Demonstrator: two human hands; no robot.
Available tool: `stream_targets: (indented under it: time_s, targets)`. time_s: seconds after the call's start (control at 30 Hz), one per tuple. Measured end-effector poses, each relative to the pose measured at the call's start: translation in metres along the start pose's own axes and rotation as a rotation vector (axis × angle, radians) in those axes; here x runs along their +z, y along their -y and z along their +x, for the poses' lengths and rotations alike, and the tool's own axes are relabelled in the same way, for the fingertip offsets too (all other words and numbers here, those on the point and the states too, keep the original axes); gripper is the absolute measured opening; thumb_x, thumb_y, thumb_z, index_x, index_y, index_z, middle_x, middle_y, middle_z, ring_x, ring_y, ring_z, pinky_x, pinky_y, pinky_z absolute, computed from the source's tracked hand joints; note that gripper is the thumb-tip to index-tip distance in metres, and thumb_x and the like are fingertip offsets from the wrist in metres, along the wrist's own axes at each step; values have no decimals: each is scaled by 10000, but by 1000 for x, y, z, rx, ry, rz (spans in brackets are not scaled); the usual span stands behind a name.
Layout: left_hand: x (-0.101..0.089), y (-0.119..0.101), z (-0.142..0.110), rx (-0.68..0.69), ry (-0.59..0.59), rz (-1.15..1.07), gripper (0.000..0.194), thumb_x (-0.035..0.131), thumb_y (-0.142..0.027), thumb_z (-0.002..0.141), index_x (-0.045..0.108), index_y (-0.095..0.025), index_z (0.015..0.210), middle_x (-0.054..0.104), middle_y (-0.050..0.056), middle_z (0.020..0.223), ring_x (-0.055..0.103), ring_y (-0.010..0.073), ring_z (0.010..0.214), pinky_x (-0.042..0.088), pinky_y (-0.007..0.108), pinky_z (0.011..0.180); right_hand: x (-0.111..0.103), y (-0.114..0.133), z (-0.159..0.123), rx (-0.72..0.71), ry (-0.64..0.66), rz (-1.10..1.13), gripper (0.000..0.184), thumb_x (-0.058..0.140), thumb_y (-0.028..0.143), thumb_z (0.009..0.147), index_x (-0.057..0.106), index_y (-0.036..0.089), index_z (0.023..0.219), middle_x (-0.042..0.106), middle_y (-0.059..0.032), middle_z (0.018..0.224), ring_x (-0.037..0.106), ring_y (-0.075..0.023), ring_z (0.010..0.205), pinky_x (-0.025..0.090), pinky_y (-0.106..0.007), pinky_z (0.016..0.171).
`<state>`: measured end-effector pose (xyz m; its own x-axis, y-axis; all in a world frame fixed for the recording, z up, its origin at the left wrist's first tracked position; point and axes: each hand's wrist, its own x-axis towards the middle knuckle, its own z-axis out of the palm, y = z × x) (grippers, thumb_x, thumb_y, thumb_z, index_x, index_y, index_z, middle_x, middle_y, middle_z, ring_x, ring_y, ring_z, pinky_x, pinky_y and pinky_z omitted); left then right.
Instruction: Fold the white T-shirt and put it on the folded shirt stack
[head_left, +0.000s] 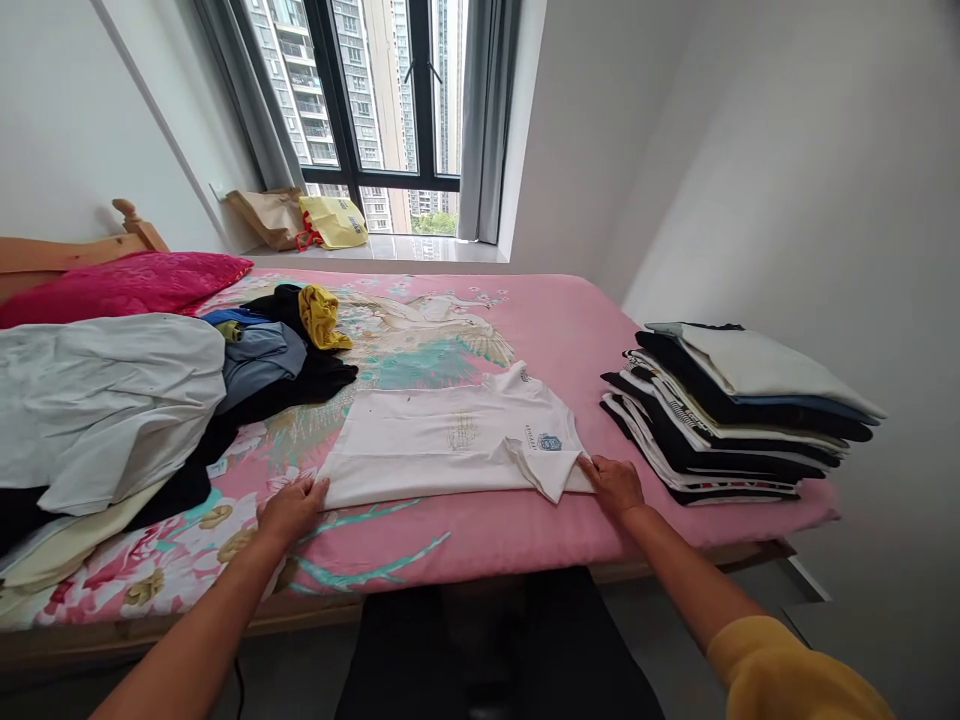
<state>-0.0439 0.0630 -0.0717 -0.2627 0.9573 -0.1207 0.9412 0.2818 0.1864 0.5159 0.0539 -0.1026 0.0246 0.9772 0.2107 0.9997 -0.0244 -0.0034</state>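
Note:
A white T-shirt (442, 440) with a small blue crest lies spread flat on the pink bed (525, 540), one sleeve folded inward. My left hand (292, 507) rests at its near left corner, fingers pinched on the hem. At the near right corner, beside the folded sleeve, my right hand (615, 483) grips the fabric edge. Both forearms reach in from the bed's front edge.
A stack of folded shirts (735, 420) sits at the bed's right edge. A heap of unfolded clothes (150, 400) covers the left side, near a magenta pillow (127, 285). Bags (307, 218) stand on the window sill beyond.

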Motion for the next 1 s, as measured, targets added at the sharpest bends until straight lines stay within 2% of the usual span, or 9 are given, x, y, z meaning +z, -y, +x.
stream_targets:
  time_s: [0.17, 0.3, 0.4, 0.47, 0.6, 0.7, 0.83, 0.93, 1.0]
  targets:
    - [7, 7, -52, 115, 32, 110, 456, 262, -535, 863, 561, -216, 738, 668, 55, 793, 596, 261, 857, 298, 323, 696, -4, -31, -30, -74, 72, 10, 509, 277, 522, 934, 586, 205, 685, 659, -52, 667, 601, -181, 652, 255, -295, 613]
    - [19, 15, -85, 67, 22, 79, 459, 260, -565, 858, 590, -249, 900, 680, 48, 899, 586, 277, 939, 303, 335, 740, -2, -36, -53, -76, 82, 19, 426, 341, 494, 921, 601, 202, 751, 639, -42, 662, 586, -189, 654, 281, -295, 616]
    - [15, 10, -87, 13, 87, 45, 512, 248, -633, 834, 577, -241, 862, 674, 51, 867, 590, 285, 925, 313, 352, 757, -3, -29, -57, -116, -63, 52, 313, 454, 428, 879, 607, 181, 997, 654, -73, 836, 578, -219, 813, 342, -309, 707]
    - [7, 2, -83, -11, 121, 45, 556, 252, -686, 803, 557, -222, 786, 665, 64, 826, 594, 298, 901, 324, 368, 760, -7, -24, -56, -240, -137, 90, 347, 495, 314, 852, 552, 188, 1170, 632, -94, 1014, 541, -233, 965, 357, -328, 801]
    - [-5, -14, -70, -49, 88, 18, 593, 305, -728, 751, 582, -215, 857, 670, 92, 935, 582, 334, 953, 335, 426, 826, -14, -16, -49, -466, -58, 238, 371, 491, 155, 794, 588, 243, 1141, 598, -68, 1123, 480, -210, 1101, 340, -328, 919]
    - [-3, -19, -61, -67, 63, 3, 585, 331, -692, 751, 607, -213, 941, 669, 115, 993, 574, 357, 985, 346, 460, 842, -12, -12, -37, -250, 108, 350, 251, 446, 209, 829, 639, 233, 987, 635, -53, 1037, 528, -187, 1029, 366, -295, 872]
    - [9, -14, -55, -94, 45, -17, 505, 352, -605, 770, 613, -227, 979, 672, 116, 987, 586, 353, 965, 382, 428, 789, -1, -13, -14, 94, 168, 354, 381, 292, 326, 905, 632, 178, 820, 664, -94, 835, 584, -189, 768, 385, -278, 657]
    - [16, -7, -55, -89, 29, -44, 483, 339, -602, 781, 596, -219, 927, 666, 104, 943, 596, 321, 923, 393, 368, 734, 6, -19, -5, 189, 192, 374, 346, 336, 328, 876, 634, 168, 802, 665, -109, 830, 585, -188, 731, 380, -271, 618]
    - [16, -3, -57, -88, 38, -62, 470, 333, -599, 786, 587, -226, 914, 660, 88, 925, 598, 304, 906, 387, 343, 707, 8, -22, -6, 173, 199, 419, 296, 358, 246, 839, 632, 181, 933, 663, -83, 911, 593, -174, 786, 405, -260, 654]
